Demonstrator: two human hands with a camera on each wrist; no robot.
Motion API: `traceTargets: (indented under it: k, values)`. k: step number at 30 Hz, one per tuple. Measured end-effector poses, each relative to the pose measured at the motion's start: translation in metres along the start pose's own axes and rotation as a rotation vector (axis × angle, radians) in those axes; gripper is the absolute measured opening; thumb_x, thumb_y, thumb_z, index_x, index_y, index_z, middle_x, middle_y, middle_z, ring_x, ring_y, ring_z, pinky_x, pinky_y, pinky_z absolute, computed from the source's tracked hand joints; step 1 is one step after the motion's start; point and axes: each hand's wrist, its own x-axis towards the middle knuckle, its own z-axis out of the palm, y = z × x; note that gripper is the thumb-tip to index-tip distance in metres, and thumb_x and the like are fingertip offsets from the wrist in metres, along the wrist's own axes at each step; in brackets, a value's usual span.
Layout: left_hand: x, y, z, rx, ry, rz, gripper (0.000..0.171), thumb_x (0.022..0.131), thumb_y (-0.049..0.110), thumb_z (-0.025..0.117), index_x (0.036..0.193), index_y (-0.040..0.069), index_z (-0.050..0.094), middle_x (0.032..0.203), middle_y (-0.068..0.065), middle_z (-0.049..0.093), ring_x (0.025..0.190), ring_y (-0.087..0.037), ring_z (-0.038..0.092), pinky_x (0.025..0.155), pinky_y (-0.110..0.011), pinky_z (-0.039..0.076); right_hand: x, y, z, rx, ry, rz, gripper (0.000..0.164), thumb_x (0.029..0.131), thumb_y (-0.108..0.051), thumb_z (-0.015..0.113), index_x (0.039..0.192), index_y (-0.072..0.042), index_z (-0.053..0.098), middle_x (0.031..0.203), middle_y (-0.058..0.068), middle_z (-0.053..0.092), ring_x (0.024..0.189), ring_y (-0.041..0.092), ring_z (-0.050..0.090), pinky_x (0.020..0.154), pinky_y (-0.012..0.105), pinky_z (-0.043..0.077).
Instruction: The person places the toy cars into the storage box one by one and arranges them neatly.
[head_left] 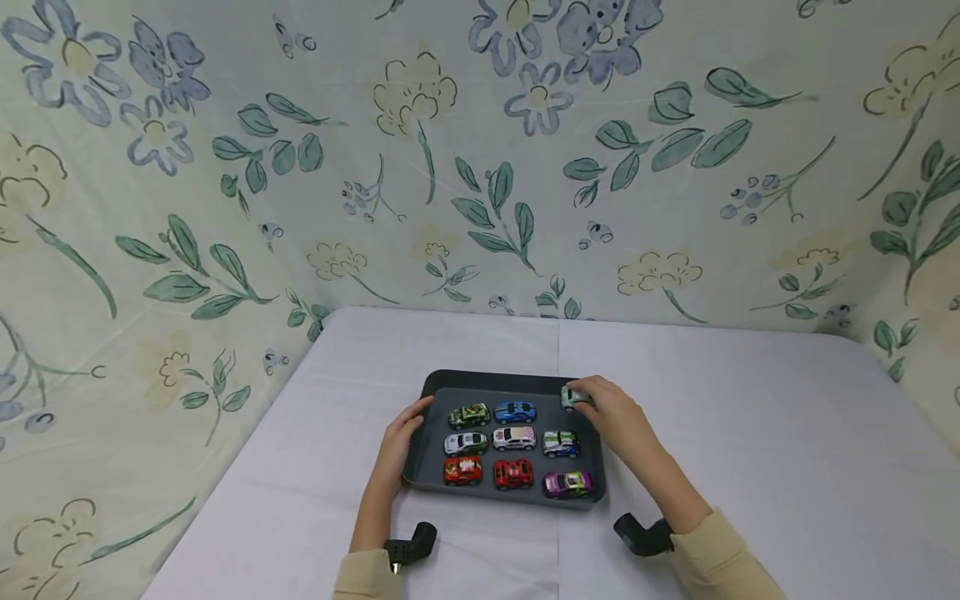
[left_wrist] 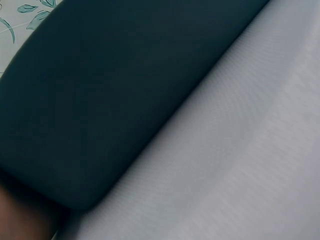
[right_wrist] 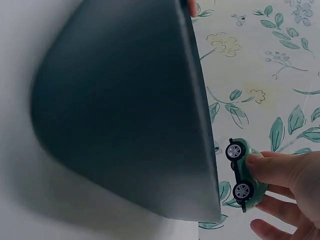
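Observation:
My right hand [head_left: 611, 412] pinches a pale green toy car [right_wrist: 248, 175] between thumb and fingers, at the far right corner of a dark grey tray [head_left: 480, 490]. In the right wrist view the car's wheels face the tray's rim, with a small gap between. At the tray's left side, my left hand [head_left: 396, 450] holds the edge, fingers at the rim; most of it is out of the left wrist view. Inside the tray sit a camouflage car [head_left: 468, 415], a blue car [head_left: 514, 412], a purple car [head_left: 567, 484], a red car [head_left: 462, 470] and several others in rows.
A white cloth covers the table [head_left: 720, 417] under and around the tray. Floral fabric [head_left: 480, 167] hangs behind and at the sides. Black wrist camera mounts [head_left: 412, 545] stick out near both wrists, in front of the tray.

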Motion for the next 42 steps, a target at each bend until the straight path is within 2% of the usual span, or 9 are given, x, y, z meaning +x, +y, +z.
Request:
traceTargets:
  k: [2, 7, 15, 21, 29, 36, 42]
  values:
    - [0.0, 0.0, 0.0, 0.001, -0.002, -0.001, 0.038, 0.095, 0.013, 0.037, 0.131, 0.009, 0.049, 0.148, -0.008, 0.031, 0.14, -0.026, 0.018, 0.115, -0.047, 0.011, 0.003, 0.001, 0.006, -0.019, -0.011, 0.001, 0.031, 0.082, -0.011, 0.065, 0.113, -0.009, 0.061, 0.111, 0.009, 0.063, 0.103, 0.027, 0.06, 0.083, 0.041, 0.051]
    - [0.0, -0.001, -0.001, -0.005, -0.006, 0.008, 0.038, 0.095, 0.013, 0.037, 0.131, 0.008, 0.049, 0.147, -0.008, 0.032, 0.14, -0.025, 0.018, 0.115, -0.046, 0.011, 0.01, 0.003, 0.016, -0.079, -0.024, -0.05, 0.028, 0.081, -0.014, 0.066, 0.109, -0.01, 0.063, 0.107, 0.008, 0.066, 0.101, 0.025, 0.062, 0.092, 0.048, 0.044]
    - [0.0, 0.0, -0.001, -0.003, -0.001, 0.013, 0.038, 0.095, 0.012, 0.037, 0.131, 0.007, 0.049, 0.147, -0.009, 0.032, 0.14, -0.026, 0.019, 0.115, -0.046, 0.011, 0.016, 0.008, 0.031, -0.147, -0.063, -0.111, 0.025, 0.079, -0.016, 0.068, 0.103, -0.011, 0.065, 0.106, 0.005, 0.067, 0.1, 0.021, 0.062, 0.092, 0.05, 0.039]
    - [-0.002, 0.001, 0.0, -0.002, -0.005, 0.005, 0.038, 0.095, 0.013, 0.037, 0.131, 0.008, 0.049, 0.147, -0.008, 0.031, 0.14, -0.026, 0.018, 0.115, -0.046, 0.012, 0.017, 0.009, 0.038, -0.164, -0.098, -0.114, 0.026, 0.078, -0.017, 0.069, 0.104, -0.012, 0.065, 0.105, 0.004, 0.068, 0.1, 0.02, 0.062, 0.094, 0.049, 0.037]
    - [-0.002, 0.001, 0.0, -0.003, -0.007, 0.012, 0.038, 0.095, 0.013, 0.037, 0.131, 0.009, 0.049, 0.148, -0.008, 0.031, 0.14, -0.026, 0.018, 0.115, -0.046, 0.011, 0.018, 0.008, 0.039, -0.152, -0.12, -0.096, 0.028, 0.08, -0.017, 0.068, 0.107, -0.013, 0.064, 0.109, 0.004, 0.067, 0.105, 0.021, 0.06, 0.096, 0.051, 0.036]
    - [-0.002, 0.001, 0.0, 0.004, -0.009, 0.011, 0.038, 0.095, 0.013, 0.037, 0.131, 0.008, 0.049, 0.147, -0.008, 0.032, 0.14, -0.026, 0.018, 0.115, -0.047, 0.011, 0.006, 0.01, 0.032, -0.09, -0.034, -0.079, 0.026, 0.082, -0.02, 0.065, 0.108, -0.015, 0.064, 0.11, 0.004, 0.065, 0.105, 0.024, 0.059, 0.096, 0.053, 0.036]
    - [-0.003, 0.002, 0.001, 0.013, -0.004, 0.008, 0.038, 0.095, 0.013, 0.037, 0.131, 0.009, 0.049, 0.147, -0.008, 0.032, 0.14, -0.026, 0.018, 0.114, -0.048, 0.011, -0.008, 0.008, 0.017, -0.058, 0.039, -0.029, 0.025, 0.085, -0.02, 0.062, 0.109, -0.015, 0.064, 0.112, 0.007, 0.065, 0.107, 0.029, 0.058, 0.096, 0.054, 0.035]
